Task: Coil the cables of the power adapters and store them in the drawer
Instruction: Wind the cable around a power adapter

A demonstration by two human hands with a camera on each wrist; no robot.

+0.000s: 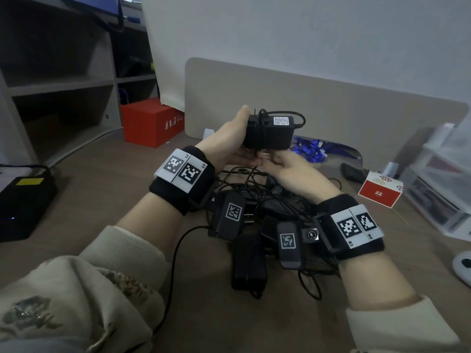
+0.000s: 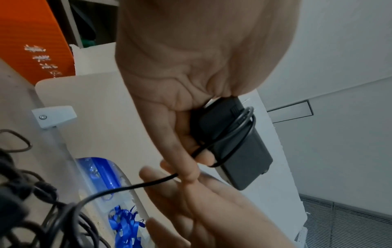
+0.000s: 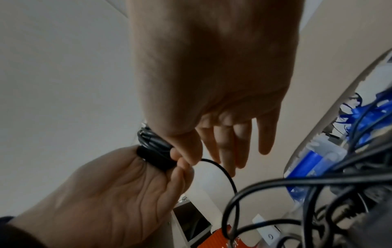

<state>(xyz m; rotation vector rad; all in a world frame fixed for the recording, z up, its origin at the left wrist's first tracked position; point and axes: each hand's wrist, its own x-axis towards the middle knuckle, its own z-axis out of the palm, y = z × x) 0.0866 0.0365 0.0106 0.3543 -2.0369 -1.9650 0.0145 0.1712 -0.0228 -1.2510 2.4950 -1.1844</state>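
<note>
Adapter in hand: our left hand (image 1: 226, 141) is wrapped around the black power adapter (image 1: 269, 133), thumb over its top edge, holding it up above the desk (image 1: 107, 189).
Cable: several turns of the thin black cable (image 2: 233, 134) already lie around the brick; the loose tail runs down past our fingers into the pile.
Right hand: our right hand (image 1: 293, 169), just below the adapter, pinches the tail between thumb and forefinger, the other fingers relaxed.
Handling: we judge the brick rigid, light and smooth; the cable limp yet springy, so turns may slip off unless pinned.
Where to hold: the brick's flat sides, and the cable close to the last turn.
Pile: more adapters (image 1: 248, 261) lie tangled beneath our wrists.
Drawer: we cannot see one.
</note>
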